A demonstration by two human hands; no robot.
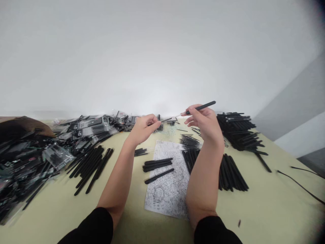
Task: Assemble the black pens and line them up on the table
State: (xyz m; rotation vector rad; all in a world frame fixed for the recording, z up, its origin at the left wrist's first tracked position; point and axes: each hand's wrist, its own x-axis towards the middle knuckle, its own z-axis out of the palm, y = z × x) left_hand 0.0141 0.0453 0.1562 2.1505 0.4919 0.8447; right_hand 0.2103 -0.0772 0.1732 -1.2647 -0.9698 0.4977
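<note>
Black sticks lie all over this table [279, 210], which is pale yellow and smooth. The person's right hand [204, 123] lifts one fat black stick [201, 107] up in the air. Its grip is pinching the stick between the thumb and first fingers, and the other fingers are spread out. A thin pale tip pokes from the stick's end, toward the other hand. The left hand [145, 128] is curled, and its grip is pressed together on a thin black rod [167, 119]. Both hands are up high, maybe so the small parts stay clear of the piles and are easy to see. Below the arms is a sheet of paper [162, 193] with gray squiggles, and a few smooth sticks [157, 165] rest on it. More sticks sit in a neat row [228, 173], side by side, maybe so they do not roll. A messy heap of shiny plastic bags [86, 127] lies on the far left, and a big stick pile [236, 130] lies on the right.
</note>
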